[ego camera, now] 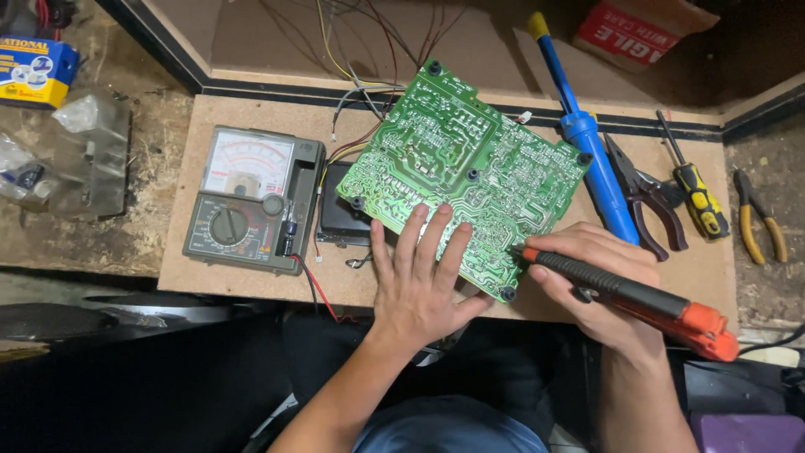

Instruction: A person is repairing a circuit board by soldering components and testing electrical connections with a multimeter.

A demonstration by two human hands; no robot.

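Observation:
A green circuit board (453, 159) lies solder side up on a brown work board (251, 285). My left hand (417, 281) rests flat on the circuit board's near edge, fingers spread, holding nothing. My right hand (599, 281) grips a soldering iron (637, 298) with a black shaft and orange end. Its tip touches the circuit board's near right part. Coloured wires (360, 75) run from under the circuit board toward the back.
A grey analog multimeter (251, 197) sits at the left with a red lead. A blue desoldering pump (583, 134), dark pliers (650, 201), a yellow-black screwdriver (696, 193) and yellow-handled cutters (759, 222) lie at the right. A red carton (637, 29) stands behind; a blue-and-yellow box (33, 67) sits far left.

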